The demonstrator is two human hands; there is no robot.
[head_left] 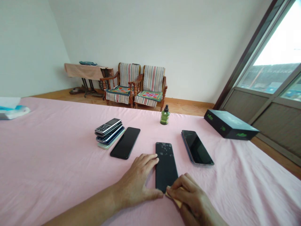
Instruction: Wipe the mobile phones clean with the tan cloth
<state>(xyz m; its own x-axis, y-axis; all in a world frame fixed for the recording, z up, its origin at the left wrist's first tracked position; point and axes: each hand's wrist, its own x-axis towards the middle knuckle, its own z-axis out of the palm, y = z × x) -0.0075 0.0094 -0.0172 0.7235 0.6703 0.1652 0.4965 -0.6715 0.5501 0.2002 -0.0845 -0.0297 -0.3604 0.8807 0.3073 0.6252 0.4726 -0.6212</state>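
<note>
A black phone [166, 166] lies flat on the pink cloth [77, 175], with whitish wet-looking spots near its far end. My left hand [138, 179] rests along its left side, fingertips at the left edge and thumb by the near corner, fingers apart. A folded yellow cloth [176, 201] is pinched in my right hand [190, 196] at the phone's near right corner. Left of it lies another black phone [125, 142]. To the right, a dark phone [197, 147] lies on top of a bluish one.
Several keypad phones [109, 130] are stacked at the left. A green spray bottle [165, 115] stands farther back. A black box [230, 124] sits at the right, and a white and blue packet [14, 111] at the far left. Two chairs [152, 83] stand beyond.
</note>
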